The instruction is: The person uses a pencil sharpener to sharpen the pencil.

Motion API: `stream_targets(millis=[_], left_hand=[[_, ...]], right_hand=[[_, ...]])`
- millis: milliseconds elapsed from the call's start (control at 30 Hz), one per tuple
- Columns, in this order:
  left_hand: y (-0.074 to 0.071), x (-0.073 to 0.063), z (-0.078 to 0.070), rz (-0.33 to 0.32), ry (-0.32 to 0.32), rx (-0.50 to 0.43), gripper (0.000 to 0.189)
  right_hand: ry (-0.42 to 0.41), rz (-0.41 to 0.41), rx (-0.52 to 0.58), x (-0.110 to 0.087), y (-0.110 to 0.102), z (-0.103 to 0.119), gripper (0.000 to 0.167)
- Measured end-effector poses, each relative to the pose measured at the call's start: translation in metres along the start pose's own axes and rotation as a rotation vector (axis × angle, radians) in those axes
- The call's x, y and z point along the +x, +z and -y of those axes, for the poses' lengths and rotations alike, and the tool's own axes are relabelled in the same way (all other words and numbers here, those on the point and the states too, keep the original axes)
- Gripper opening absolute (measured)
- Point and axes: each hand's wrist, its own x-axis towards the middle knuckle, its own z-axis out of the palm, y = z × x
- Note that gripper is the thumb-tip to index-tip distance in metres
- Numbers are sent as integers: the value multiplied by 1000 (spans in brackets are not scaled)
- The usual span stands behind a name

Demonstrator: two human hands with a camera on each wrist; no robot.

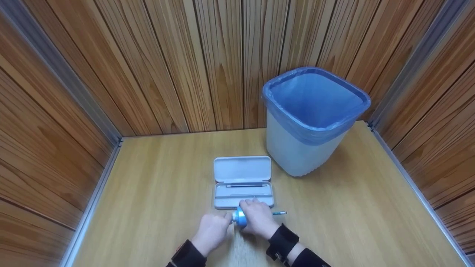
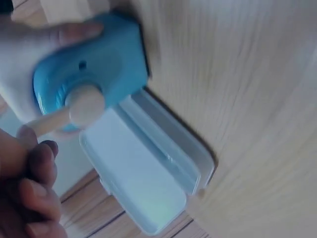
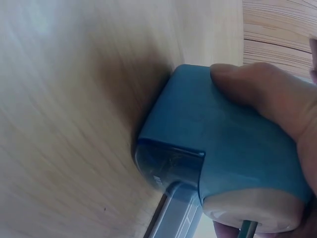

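Observation:
A blue crank pencil sharpener (image 1: 241,218) is at the near middle of the table. My right hand (image 1: 259,219) grips its body from above, with the thumb along one side in the right wrist view. Out of its pale round front pokes a dark green pencil (image 3: 248,229), whose far end points right in the head view. On the opposite face, my left hand (image 1: 211,230) holds the end of the pale crank handle (image 2: 53,121) between curled fingers. Just beyond the hands lies an open white pencil case (image 1: 243,169), its lid folded back, with a slim pencil (image 1: 245,185) inside.
A whitish bin (image 1: 300,155) lined with a blue bag (image 1: 311,135) stands at the back right, close to the pencil case. Wood-plank walls (image 1: 222,66) enclose the table (image 1: 159,178) at the back and both sides, with metal strips along the side edges.

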Motion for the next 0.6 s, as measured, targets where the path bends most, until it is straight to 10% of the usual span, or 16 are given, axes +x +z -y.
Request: stream_targets(millis=[167, 433, 600], left_hand=[[10, -19, -8, 45, 33, -76, 16], [34, -13, -3, 485, -155, -272, 9], [51, -2, 9, 485, -190, -255, 12]], right_hand=[[13, 22, -6, 0, 0, 0, 60], [-36, -29, -48, -1, 1, 0, 58], [-87, -73, -81, -2, 1, -1, 54]])
